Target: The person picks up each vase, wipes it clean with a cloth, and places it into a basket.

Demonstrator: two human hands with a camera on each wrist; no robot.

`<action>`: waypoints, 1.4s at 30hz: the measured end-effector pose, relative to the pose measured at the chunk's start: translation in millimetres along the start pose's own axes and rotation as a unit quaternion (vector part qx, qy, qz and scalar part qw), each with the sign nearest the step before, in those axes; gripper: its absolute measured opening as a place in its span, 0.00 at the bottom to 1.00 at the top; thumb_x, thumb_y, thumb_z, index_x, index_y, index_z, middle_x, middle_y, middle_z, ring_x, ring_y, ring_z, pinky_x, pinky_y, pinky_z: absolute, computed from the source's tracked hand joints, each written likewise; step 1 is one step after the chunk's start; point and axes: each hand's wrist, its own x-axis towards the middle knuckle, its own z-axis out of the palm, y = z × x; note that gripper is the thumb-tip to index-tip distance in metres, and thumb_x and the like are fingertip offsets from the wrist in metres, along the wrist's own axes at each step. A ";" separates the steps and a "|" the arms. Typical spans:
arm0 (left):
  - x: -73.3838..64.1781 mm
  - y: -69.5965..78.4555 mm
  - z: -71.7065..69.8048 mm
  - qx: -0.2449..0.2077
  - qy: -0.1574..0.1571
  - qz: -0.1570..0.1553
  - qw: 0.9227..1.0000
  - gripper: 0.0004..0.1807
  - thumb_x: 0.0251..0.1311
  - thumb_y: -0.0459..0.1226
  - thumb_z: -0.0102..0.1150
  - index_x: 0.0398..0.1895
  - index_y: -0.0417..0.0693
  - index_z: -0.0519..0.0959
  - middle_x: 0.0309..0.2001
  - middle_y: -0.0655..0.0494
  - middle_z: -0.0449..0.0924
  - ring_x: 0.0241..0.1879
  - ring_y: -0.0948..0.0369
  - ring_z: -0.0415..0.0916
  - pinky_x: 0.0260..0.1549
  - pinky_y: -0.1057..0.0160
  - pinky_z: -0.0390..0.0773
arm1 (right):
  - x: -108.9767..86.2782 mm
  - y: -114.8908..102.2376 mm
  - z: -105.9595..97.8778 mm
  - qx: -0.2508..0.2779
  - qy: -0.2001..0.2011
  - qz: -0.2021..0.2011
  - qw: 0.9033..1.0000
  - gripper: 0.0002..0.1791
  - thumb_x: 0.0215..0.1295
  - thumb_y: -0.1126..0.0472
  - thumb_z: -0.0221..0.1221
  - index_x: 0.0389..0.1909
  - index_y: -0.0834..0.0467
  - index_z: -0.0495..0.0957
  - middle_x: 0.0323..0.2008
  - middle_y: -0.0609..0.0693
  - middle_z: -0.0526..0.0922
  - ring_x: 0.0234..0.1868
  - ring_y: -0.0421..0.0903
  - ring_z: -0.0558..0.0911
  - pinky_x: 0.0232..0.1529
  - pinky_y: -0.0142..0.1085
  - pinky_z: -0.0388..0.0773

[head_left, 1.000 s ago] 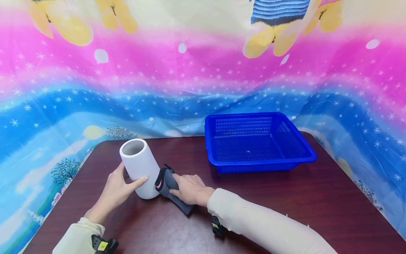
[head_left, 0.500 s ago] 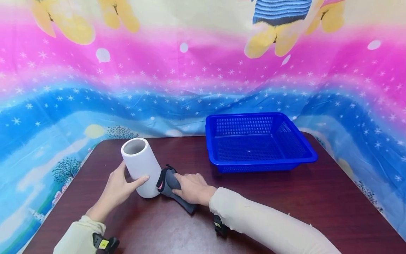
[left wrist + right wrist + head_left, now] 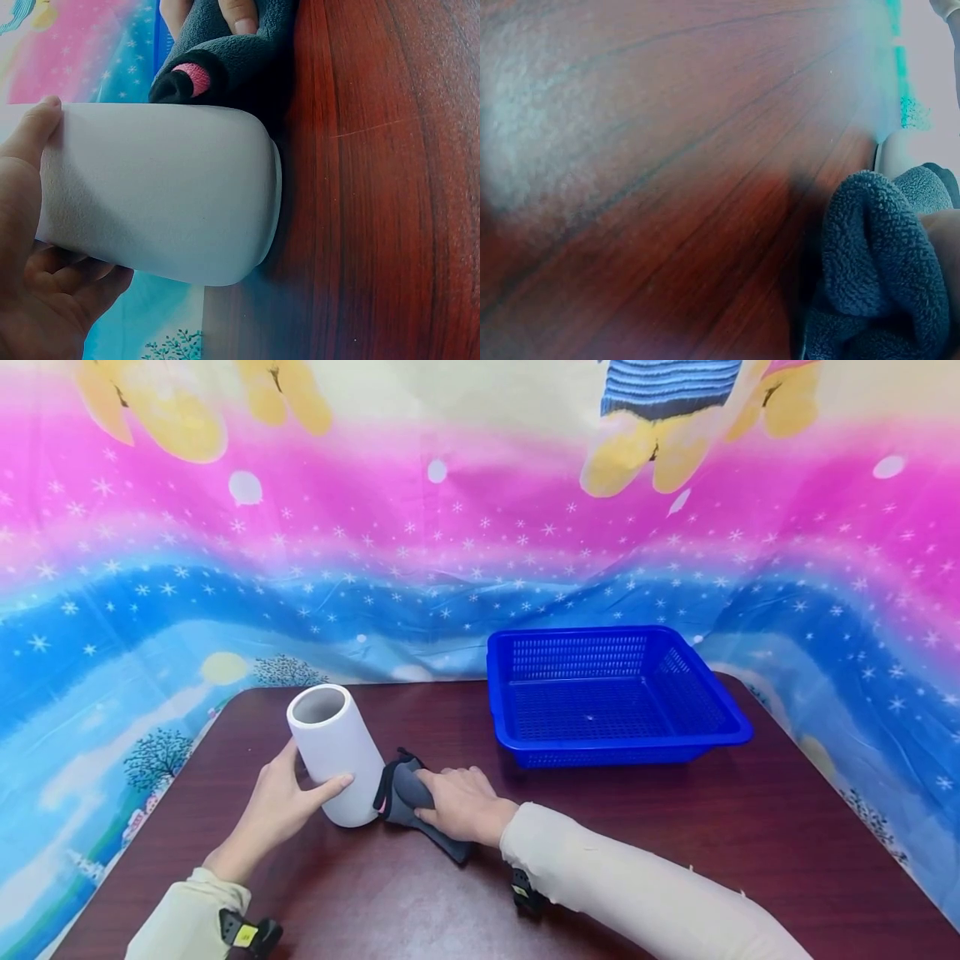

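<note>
A tall white ceramic-looking vase (image 3: 341, 760) with an open round top stands on the table, leaning in the head view. My left hand (image 3: 281, 797) holds it from the left, thumb across its near side and fingers behind. In the left wrist view, the vase (image 3: 161, 187) lies sideways across the picture, its base toward the wood. A fuzzy dark grey cloth (image 3: 405, 789), with a black edge and a bit of pink, is bunched in my right hand (image 3: 461, 806). Its black edge sits right at the vase's lower right side. The right fingers are partly hidden by the cloth.
A blue plastic basket (image 3: 630, 745) with perforated sides stands at the back right of the dark red-brown wooden table (image 3: 675, 827). Behind the table hangs a colourful printed curtain (image 3: 450, 568). Each forearm wears a black wrist camera (image 3: 251, 935).
My right hand and the cloth have slid slightly to the right along the vase's side. The left hand keeps its hold and the vase stays put.
</note>
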 end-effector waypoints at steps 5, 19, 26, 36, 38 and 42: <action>0.4 0.4 -0.2 0.001 0.000 -0.001 1.000 0.45 0.57 0.53 0.72 0.71 0.43 0.63 0.61 0.37 0.77 0.59 0.41 0.78 0.55 0.38 0.81 | -0.1 1.6 -0.5 0.001 0.006 0.000 1.000 0.31 0.69 0.41 0.61 0.69 0.46 0.71 0.50 0.49 0.86 0.46 0.45 0.84 0.44 0.39 0.75; -0.5 0.2 -0.3 -0.004 -0.004 -0.003 1.000 0.45 0.57 0.52 0.72 0.72 0.43 0.63 0.62 0.37 0.76 0.60 0.41 0.77 0.56 0.38 0.80 | -3.3 7.0 -1.1 -0.010 0.011 0.001 1.000 0.32 0.68 0.41 0.62 0.70 0.46 0.71 0.53 0.50 0.86 0.48 0.47 0.84 0.45 0.39 0.75; -0.4 0.0 -0.2 -0.006 0.000 0.000 1.000 0.45 0.57 0.52 0.72 0.72 0.43 0.63 0.61 0.38 0.77 0.60 0.41 0.77 0.55 0.38 0.80 | -4.9 10.6 -0.9 -0.003 0.015 0.014 1.000 0.33 0.67 0.41 0.63 0.70 0.46 0.71 0.52 0.50 0.85 0.47 0.48 0.83 0.45 0.40 0.75; -0.5 0.0 -0.5 -0.011 -0.002 0.001 1.000 0.45 0.57 0.52 0.72 0.72 0.43 0.62 0.62 0.38 0.76 0.60 0.41 0.77 0.55 0.37 0.80 | -6.4 13.3 -3.6 0.001 0.015 0.019 1.000 0.32 0.67 0.42 0.62 0.70 0.46 0.71 0.52 0.51 0.85 0.47 0.48 0.83 0.47 0.41 0.75; -0.3 -0.1 -0.2 -0.012 -0.002 0.002 1.000 0.45 0.57 0.51 0.72 0.72 0.44 0.62 0.62 0.38 0.76 0.60 0.42 0.77 0.55 0.38 0.80 | -6.7 14.1 -3.6 0.002 0.016 0.020 1.000 0.32 0.67 0.42 0.62 0.70 0.46 0.71 0.52 0.51 0.85 0.47 0.48 0.83 0.47 0.41 0.76; -0.1 -0.2 0.5 -0.011 0.000 0.004 1.000 0.44 0.57 0.51 0.73 0.71 0.43 0.63 0.61 0.38 0.77 0.60 0.42 0.78 0.55 0.38 0.81 | -7.3 16.1 -3.4 0.005 0.018 0.021 1.000 0.32 0.67 0.42 0.63 0.70 0.46 0.72 0.52 0.51 0.85 0.47 0.48 0.83 0.47 0.41 0.76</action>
